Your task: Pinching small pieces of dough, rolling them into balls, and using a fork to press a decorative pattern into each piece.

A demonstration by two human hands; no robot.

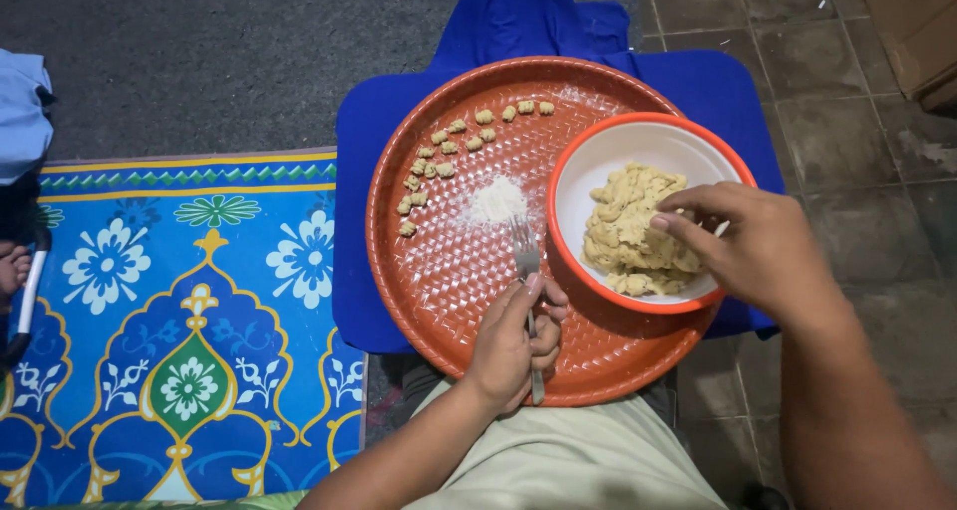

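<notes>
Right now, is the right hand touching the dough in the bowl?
Touching. The head view shows the right hand reaching into the white bowl, its fingertips pressed onto the dough, with no gap between them.

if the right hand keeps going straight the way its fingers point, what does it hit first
Most likely the dough in the white bowl: the right hand points left, fingertips already at the lump.

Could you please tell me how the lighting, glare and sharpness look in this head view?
Head view: soft, even light; mild glare on the orange tray; dough and fork sharp; right hand casts a faint shadow into the bowl; slight wide-angle bending at edges.
</notes>
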